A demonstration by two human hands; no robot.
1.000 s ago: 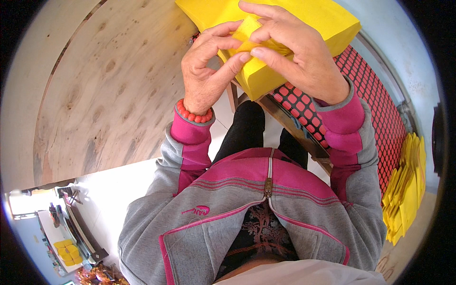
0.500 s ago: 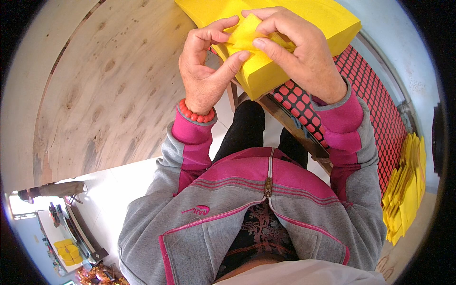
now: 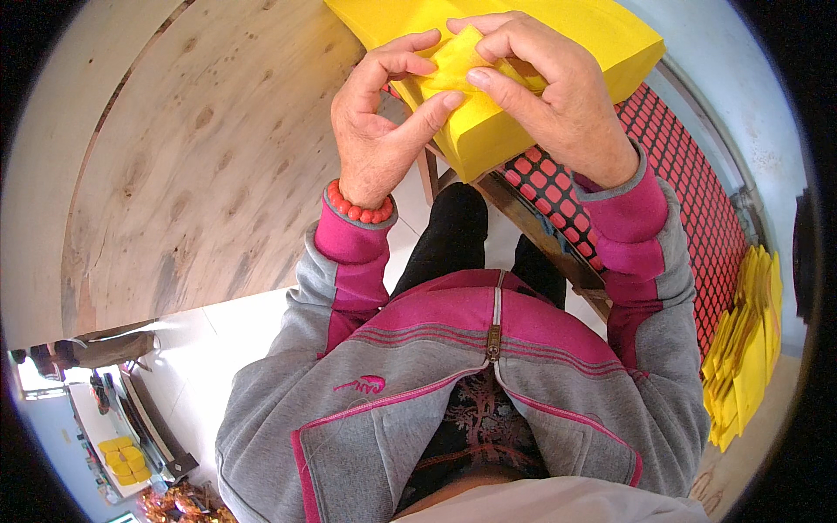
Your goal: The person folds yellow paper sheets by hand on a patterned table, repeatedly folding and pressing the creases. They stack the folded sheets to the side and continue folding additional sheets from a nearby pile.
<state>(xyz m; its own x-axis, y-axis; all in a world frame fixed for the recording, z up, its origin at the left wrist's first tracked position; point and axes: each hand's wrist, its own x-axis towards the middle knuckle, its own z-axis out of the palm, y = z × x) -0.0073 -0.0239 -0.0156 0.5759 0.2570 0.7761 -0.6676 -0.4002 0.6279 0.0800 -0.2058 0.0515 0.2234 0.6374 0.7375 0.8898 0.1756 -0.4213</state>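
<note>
A boxy yellow bag of soft fabric-like material point(image 3: 484, 148) lies at the top centre, with a gathered, folded part point(image 3: 458, 61) rising between my hands. My right hand point(image 3: 554, 83) pinches this fold, its thumb on the near side and fingers over the top. On the other side, my left hand point(image 3: 384, 109) holds the fold loosely between thumb and bent fingers, with a wide gap in the palm. A red bead bracelet point(image 3: 359, 209) circles my left wrist. The inside of the fold is partly hidden by my right fingers.
A wooden board point(image 3: 200, 166) fills the left side. Under the bag is a red and black patterned surface point(image 3: 671, 183) on a wooden frame. A stack of folded yellow pieces point(image 3: 745, 349) stands at the lower right by the wall. Far lower left, more yellow pieces point(image 3: 124, 460) lie on a table.
Both hands and the fold have shifted very slightly to the right. The grip on the yellow bag looks the same.
</note>
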